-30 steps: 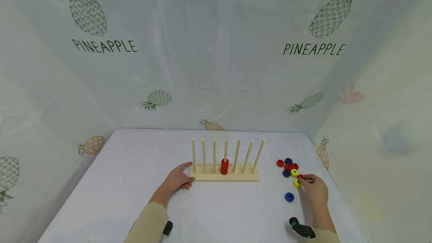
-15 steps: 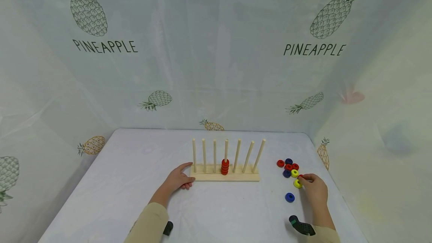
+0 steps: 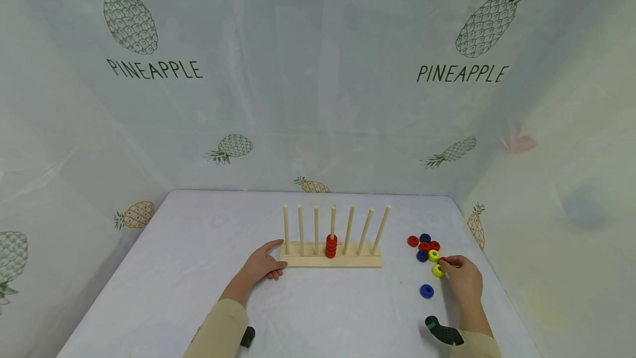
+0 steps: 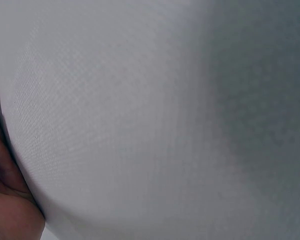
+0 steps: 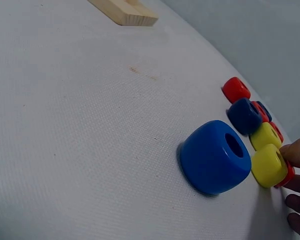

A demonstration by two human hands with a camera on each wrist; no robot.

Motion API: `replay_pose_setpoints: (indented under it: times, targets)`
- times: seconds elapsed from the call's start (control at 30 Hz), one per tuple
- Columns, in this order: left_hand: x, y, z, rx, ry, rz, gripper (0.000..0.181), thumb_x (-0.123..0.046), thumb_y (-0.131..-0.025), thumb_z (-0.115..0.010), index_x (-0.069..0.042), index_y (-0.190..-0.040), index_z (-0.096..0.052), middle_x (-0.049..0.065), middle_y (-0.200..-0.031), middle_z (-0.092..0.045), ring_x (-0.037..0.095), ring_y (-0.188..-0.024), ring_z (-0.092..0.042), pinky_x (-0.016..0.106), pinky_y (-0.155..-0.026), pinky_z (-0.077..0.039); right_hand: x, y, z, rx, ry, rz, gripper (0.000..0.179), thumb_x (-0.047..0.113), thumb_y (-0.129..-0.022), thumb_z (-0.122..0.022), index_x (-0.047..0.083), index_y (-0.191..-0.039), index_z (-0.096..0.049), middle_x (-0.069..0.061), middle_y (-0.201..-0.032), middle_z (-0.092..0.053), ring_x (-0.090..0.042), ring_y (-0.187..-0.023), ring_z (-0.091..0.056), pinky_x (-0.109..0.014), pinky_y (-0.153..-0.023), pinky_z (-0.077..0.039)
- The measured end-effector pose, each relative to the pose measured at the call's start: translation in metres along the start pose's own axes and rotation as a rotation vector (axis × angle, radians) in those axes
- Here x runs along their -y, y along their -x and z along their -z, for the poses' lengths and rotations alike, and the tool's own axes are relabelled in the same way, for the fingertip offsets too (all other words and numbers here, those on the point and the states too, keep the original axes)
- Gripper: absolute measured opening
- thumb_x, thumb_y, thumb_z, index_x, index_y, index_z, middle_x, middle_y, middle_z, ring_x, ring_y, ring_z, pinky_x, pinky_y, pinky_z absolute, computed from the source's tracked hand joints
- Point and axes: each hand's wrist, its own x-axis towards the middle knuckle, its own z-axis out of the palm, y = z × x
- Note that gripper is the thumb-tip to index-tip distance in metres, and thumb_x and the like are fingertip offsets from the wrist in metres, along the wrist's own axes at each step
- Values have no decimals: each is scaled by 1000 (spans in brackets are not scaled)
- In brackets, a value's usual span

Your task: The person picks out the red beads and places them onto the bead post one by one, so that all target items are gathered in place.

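Observation:
A wooden peg rack (image 3: 358,260) with several upright pegs stands mid-table in the head view. Several red beads (image 3: 330,246) are stacked on its middle peg. My left hand (image 3: 261,262) holds the rack's left end, index finger behind it and thumb at the front edge. Over at the right, my right hand (image 3: 464,280) pinches a red bead (image 5: 288,176) between thumb and fingers, among the loose beads. A yellow bead (image 5: 268,166) lies right beside that red one and partly hides it in the right wrist view. The left wrist view shows mostly white cloth and a bit of hand.
Loose beads lie in a cluster to the right of the rack: a red bead (image 3: 413,241), dark blue bead (image 3: 422,256), another yellow bead (image 3: 434,255) and others. A brighter blue bead (image 3: 427,291) sits apart, nearer the person. Printed curtains (image 3: 318,98) surround the white table (image 3: 328,314).

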Motion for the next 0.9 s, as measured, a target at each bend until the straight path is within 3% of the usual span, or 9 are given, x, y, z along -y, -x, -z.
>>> replay_pose_setpoints:
  times: [0.23, 0.43, 0.9]
  targets:
    - [0, 0, 0, 4, 0, -6, 74, -8, -86, -75, -5, -149, -37, 6, -63, -66, 12, -49, -60, 22, -46, -46, 1, 0, 1, -15, -3, 14, 31, 23, -94, -65, -3, -112, -60, -23, -105, -59, -36, -92, -49, -43, -76, -44]
    - [2, 0, 0, 5, -6, -8, 75, -9, -85, -76, -4, -149, -37, 6, -63, -66, 12, -49, -60, 22, -46, -46, 4, 2, 4, -24, 11, 29, 30, 22, -95, -65, -2, -111, -61, -23, -108, -59, -34, -92, -49, -38, -71, -43]
    - [3, -1, 0, 5, 1, -9, 75, -9, -86, -76, -5, -149, -36, 7, -63, -67, 12, -49, -61, 23, -46, -46, 29, 12, 14, -13, 22, 76, 33, 26, -95, -66, 0, -115, -62, -23, -111, -59, -35, -93, -50, -36, -69, -45]
